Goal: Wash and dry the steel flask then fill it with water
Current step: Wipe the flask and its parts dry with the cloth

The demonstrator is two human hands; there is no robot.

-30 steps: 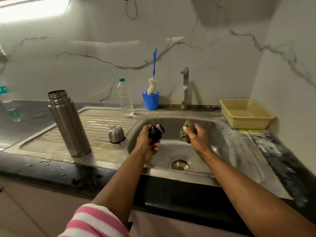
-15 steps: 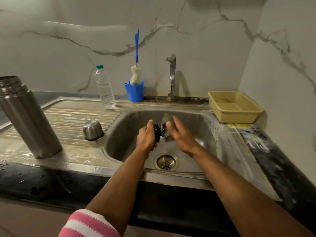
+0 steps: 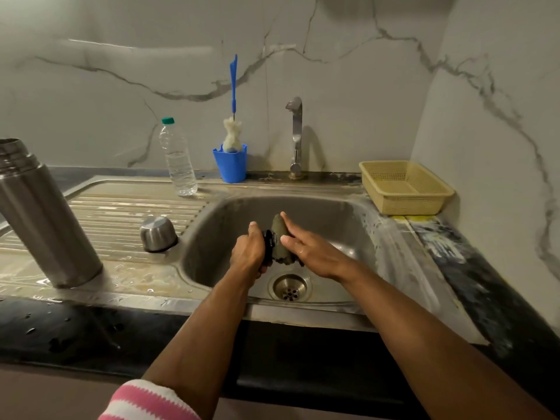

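Left hand: the left hand is curled tight around the black flask stopper, holding it above the basin, just left of the drain.
Right hand: the right hand has its fingers out nearly straight, pressing a grey-green scrub pad flat against the stopper's face; thumb tip on the pad's near side.
Steel flask: the steel flask stands upright and open-mouthed at the far left of the draining board, close to the board's front edge, well apart from both hands.
Flask cap: the steel cup cap sits mouth down on the board, right at the lip where it drops into the basin.
Sink: the sink basin has bare steel on all sides of the hands, most of it to the right.
Back edge: plastic water bottle, then blue cup holding a bottle brush, then the tap, all in a row along the rear rim.
Right corner: a yellow plastic basket fills the back right corner against the wall.
Front edge: the dark countertop runs along the front, speckled with water drops.
Sleeve: a pink-and-white striped sleeve shows at the bottom edge.
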